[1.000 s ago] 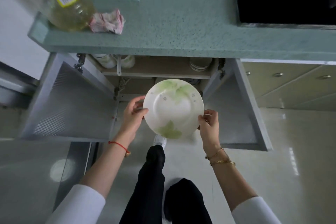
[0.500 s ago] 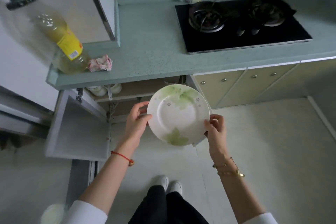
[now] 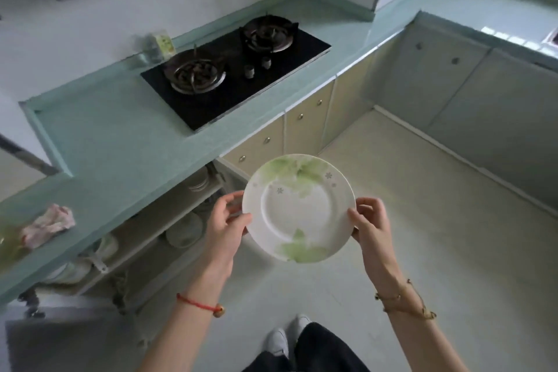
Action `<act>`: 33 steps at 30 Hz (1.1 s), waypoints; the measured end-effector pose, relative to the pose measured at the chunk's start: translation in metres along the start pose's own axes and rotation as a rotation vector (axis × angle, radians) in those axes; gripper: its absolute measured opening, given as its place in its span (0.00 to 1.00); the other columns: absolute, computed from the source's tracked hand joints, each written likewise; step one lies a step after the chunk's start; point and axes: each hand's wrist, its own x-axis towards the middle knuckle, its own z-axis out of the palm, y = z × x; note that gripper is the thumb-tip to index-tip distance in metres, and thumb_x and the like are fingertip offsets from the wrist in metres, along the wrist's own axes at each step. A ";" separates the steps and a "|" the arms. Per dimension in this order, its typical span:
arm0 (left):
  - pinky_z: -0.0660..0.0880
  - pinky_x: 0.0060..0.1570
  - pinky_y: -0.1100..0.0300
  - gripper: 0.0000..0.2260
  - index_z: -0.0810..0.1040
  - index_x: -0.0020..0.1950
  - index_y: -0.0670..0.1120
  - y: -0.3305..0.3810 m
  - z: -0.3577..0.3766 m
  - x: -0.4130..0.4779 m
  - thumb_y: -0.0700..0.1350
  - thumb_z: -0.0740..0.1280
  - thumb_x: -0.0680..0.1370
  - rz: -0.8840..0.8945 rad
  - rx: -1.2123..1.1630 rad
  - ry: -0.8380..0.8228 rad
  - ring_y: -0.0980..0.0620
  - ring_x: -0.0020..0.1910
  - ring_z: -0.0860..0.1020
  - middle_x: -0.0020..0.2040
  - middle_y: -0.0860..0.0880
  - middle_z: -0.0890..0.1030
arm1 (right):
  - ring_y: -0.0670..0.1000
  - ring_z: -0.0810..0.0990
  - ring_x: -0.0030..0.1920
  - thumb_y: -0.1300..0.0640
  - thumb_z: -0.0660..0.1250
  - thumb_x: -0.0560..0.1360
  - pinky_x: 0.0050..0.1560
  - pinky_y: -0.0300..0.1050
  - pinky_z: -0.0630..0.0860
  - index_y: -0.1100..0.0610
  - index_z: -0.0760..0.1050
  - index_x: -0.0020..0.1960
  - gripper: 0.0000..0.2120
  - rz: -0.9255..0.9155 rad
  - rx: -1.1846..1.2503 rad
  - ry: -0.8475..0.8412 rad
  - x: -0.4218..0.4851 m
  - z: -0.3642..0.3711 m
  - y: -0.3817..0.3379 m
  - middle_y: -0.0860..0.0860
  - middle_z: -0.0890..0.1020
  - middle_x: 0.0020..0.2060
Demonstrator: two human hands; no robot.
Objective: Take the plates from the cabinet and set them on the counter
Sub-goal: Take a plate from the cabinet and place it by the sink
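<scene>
**Plate in both hands, off the counter**

Round white ceramic plate with a green leaf print (image 3: 299,208) was held in the air above the pale tiled floor (image 3: 422,235), face up and tilted a little toward the camera. It touched neither shelf nor worktop.

Left hand (image 3: 225,226) pinched the rim at the plate's 9 o'clock, thumb on the top face and fingers curled under. Right hand (image 3: 371,220) pinched it at 3 o'clock in the same way. Both sets of fingers were clamped on the rim.

Teal speckled stone counter (image 3: 120,142) ran from the plate's 9 o'clock round to 12. The open under-counter cabinet (image 3: 145,238) sat at 9 o'clock, just beside the left hand, with stacked white dishes (image 3: 184,228) on its shelves.

A black glass two-burner gas hob (image 3: 235,69) was set into the counter at 11 o'clock. A crumpled pink cloth (image 3: 49,225) lay on the counter far out at 9 o'clock.

A red string bracelet (image 3: 199,305) was on the left wrist, and thin gold chain bracelets (image 3: 404,302) were on the right.
</scene>
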 end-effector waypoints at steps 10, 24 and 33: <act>0.79 0.47 0.60 0.18 0.76 0.61 0.49 0.032 0.140 0.042 0.31 0.66 0.76 0.007 0.112 -0.340 0.47 0.56 0.81 0.58 0.45 0.82 | 0.47 0.76 0.41 0.64 0.64 0.77 0.42 0.48 0.73 0.52 0.73 0.47 0.07 -0.048 0.096 0.352 0.031 -0.100 -0.025 0.47 0.79 0.41; 0.78 0.50 0.55 0.18 0.78 0.58 0.50 0.065 0.381 0.108 0.31 0.66 0.75 0.045 0.067 -0.456 0.49 0.52 0.81 0.57 0.43 0.83 | 0.50 0.73 0.43 0.65 0.64 0.77 0.43 0.48 0.71 0.56 0.72 0.50 0.06 -0.137 0.108 0.462 0.183 -0.251 -0.112 0.52 0.76 0.44; 0.78 0.49 0.58 0.17 0.78 0.60 0.49 0.084 0.484 0.177 0.31 0.66 0.76 0.034 0.079 -0.482 0.48 0.54 0.82 0.57 0.44 0.83 | 0.50 0.74 0.45 0.65 0.64 0.77 0.45 0.50 0.72 0.55 0.72 0.51 0.06 -0.129 0.120 0.487 0.284 -0.297 -0.145 0.53 0.76 0.45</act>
